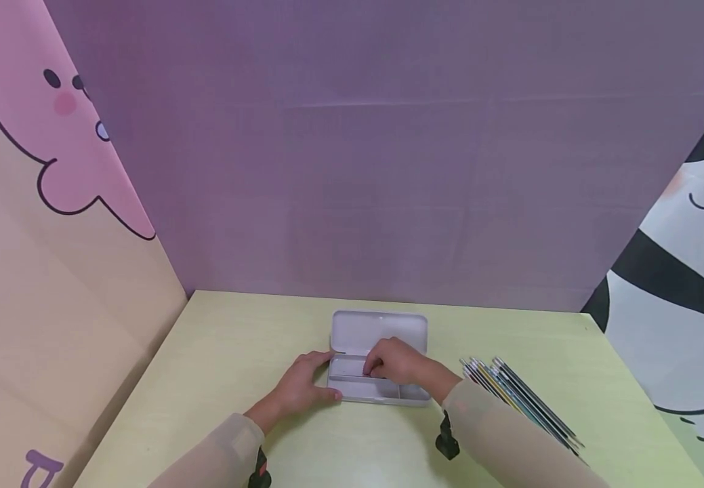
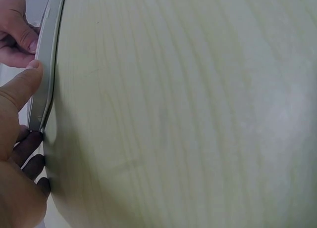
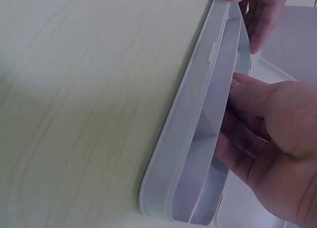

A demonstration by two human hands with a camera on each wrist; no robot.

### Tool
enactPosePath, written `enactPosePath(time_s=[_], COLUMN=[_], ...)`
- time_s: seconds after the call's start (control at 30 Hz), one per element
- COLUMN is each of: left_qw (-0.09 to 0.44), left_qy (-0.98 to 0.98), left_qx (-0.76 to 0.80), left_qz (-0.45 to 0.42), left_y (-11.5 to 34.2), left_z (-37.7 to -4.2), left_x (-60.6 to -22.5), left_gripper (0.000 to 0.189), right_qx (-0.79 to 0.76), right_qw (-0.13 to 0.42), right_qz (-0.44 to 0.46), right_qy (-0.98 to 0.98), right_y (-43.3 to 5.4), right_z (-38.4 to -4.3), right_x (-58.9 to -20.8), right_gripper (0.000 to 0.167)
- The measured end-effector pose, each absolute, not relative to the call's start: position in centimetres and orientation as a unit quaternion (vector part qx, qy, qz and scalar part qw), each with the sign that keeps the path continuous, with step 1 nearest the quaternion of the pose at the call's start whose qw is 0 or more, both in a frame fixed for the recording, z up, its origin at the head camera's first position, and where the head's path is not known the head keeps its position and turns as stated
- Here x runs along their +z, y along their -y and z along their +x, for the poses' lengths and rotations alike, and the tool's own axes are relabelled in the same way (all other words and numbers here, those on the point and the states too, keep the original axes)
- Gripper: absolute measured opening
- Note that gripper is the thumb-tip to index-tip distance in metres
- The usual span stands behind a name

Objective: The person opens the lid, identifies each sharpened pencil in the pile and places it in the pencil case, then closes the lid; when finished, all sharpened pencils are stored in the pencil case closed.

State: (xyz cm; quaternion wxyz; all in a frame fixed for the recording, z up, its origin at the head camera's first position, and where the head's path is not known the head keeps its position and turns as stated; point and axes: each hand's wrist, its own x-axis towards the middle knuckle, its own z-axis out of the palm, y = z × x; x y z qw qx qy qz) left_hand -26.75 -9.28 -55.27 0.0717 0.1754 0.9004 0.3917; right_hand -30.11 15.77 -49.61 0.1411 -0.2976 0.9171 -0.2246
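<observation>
A pale lavender-grey pencil case (image 1: 379,330) lies on the table with its lid folded back. Its base has a long divider (image 1: 358,378) and a small cross wall, also seen in the right wrist view. My left hand (image 1: 299,385) holds the case's left end, thumb at the front corner and fingers spread towards the hinge side. In the left wrist view its thumb (image 2: 30,77) presses the case rim (image 2: 47,65). Curled fingers of my right hand (image 1: 396,360) reach into the back compartment beside the divider (image 3: 210,104). Whether they pinch anything cannot be told.
A bundle of several pencils (image 1: 519,396) lies slantwise at the right, partly behind my right sleeve (image 1: 498,434). The light wooden table (image 1: 236,325) ends at a purple backdrop (image 1: 382,169). Cartoon-patterned walls (image 1: 83,169) stand on both sides.
</observation>
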Motion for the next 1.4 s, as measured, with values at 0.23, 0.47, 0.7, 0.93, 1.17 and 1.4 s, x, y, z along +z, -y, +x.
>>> enactPosePath(time_s=[0.23, 0.47, 0.7, 0.93, 1.17, 1.4], left_qw=[0.068, 0.068, 0.069, 0.068, 0.066, 0.064], left_qy=[-0.9, -0.902, -0.9, -0.899, -0.899, -0.901], left_qx=[0.391, 0.388, 0.392, 0.393, 0.389, 0.386], left_qz=[0.18, 0.177, 0.177, 0.182, 0.188, 0.186], left_y=[9.3, 9.3, 9.2, 9.2, 9.2, 9.2], left_z=[-26.9, -26.7, -26.7, -26.5, -26.7, -26.8], left_x=[-55.3, -55.2, -55.0, -54.8, -55.2, -55.6], left_gripper=[0.085, 0.085, 0.086, 0.088, 0.089, 0.091], right_qx=[-0.264, -0.311, -0.372, -0.391, -0.383, -0.389], right_qw=[0.14, 0.13, 0.116, 0.083, 0.054, 0.033], right_qz=[-0.314, -0.306, -0.299, -0.262, -0.213, -0.196], right_qy=[-0.901, -0.89, -0.871, -0.879, -0.897, -0.9], right_y=[-16.7, -18.5, -21.6, -26.6, -32.6, -38.2], right_z=[-30.0, -30.2, -29.1, -28.1, -26.2, -24.1], right_x=[-49.3, -49.3, -47.4, -46.4, -45.5, -46.1], right_gripper=[0.012, 0.011, 0.023, 0.033, 0.029, 0.029])
